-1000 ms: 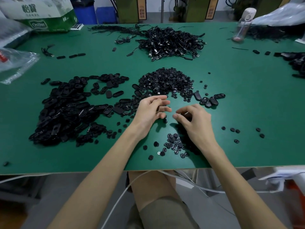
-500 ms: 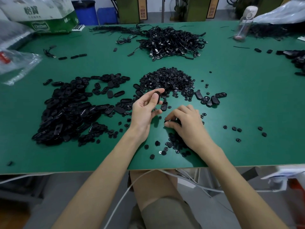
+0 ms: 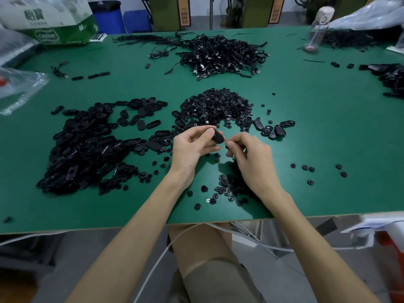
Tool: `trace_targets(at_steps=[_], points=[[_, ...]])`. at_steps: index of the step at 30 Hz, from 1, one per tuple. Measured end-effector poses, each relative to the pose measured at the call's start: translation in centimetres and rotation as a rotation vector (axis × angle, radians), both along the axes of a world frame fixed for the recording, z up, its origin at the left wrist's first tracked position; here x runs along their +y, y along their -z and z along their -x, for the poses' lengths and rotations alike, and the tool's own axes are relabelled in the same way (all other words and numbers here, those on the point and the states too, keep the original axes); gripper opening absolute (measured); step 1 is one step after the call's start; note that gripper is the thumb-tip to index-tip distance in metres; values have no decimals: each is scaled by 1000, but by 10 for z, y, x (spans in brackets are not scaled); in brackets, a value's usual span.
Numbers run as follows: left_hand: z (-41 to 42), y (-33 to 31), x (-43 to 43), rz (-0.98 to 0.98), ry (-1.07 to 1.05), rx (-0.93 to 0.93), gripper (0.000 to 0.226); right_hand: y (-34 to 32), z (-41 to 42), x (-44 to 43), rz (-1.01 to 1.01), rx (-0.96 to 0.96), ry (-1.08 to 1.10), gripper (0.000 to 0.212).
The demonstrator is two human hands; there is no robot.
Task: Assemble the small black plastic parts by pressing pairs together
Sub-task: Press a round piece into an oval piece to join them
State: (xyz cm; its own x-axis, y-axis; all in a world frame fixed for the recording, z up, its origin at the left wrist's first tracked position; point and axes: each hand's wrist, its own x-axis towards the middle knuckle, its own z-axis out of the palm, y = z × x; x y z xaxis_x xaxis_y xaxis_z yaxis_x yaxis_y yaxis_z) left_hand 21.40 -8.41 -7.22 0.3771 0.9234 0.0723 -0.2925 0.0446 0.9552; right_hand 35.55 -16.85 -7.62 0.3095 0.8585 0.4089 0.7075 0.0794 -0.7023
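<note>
My left hand (image 3: 194,145) pinches a black oval shell (image 3: 218,136) between thumb and fingers, lifted just above the green table (image 3: 328,132). My right hand (image 3: 251,158) is close beside it, its fingertips pinching a small round black part (image 3: 227,147) near the shell. A heap of oval shells (image 3: 87,145) lies to the left. A mound of small round parts (image 3: 218,106) sits just beyond my hands. More round parts (image 3: 225,189) lie scattered under my right wrist.
A tangle of black cables (image 3: 220,54) lies at the back centre. A few oval pieces (image 3: 273,130) rest right of the mound. Loose round parts (image 3: 306,168) dot the right side. A bottle (image 3: 317,27) and plastic bags (image 3: 19,88) stand at the table's edges.
Both hands rose from the table. My left hand picked up an oval shell, and my right hand lifted a small part toward it.
</note>
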Motion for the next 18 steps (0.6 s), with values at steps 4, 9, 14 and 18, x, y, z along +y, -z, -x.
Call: trace_targets(at_steps=[4,9,14,18], points=[[-2,3,2,-24,-45,48,21,-6,-3,-3,-58,138,28,8],[-3,4,3,-41,-73,109,17,-6,-2,-3,-31,110,-3,6],[-4,3,2,-34,-68,136,14,-7,-2,-4,-59,169,6,14],[-3,1,0,-39,-51,113,11,-7,-4,-3,-62,177,17,7]])
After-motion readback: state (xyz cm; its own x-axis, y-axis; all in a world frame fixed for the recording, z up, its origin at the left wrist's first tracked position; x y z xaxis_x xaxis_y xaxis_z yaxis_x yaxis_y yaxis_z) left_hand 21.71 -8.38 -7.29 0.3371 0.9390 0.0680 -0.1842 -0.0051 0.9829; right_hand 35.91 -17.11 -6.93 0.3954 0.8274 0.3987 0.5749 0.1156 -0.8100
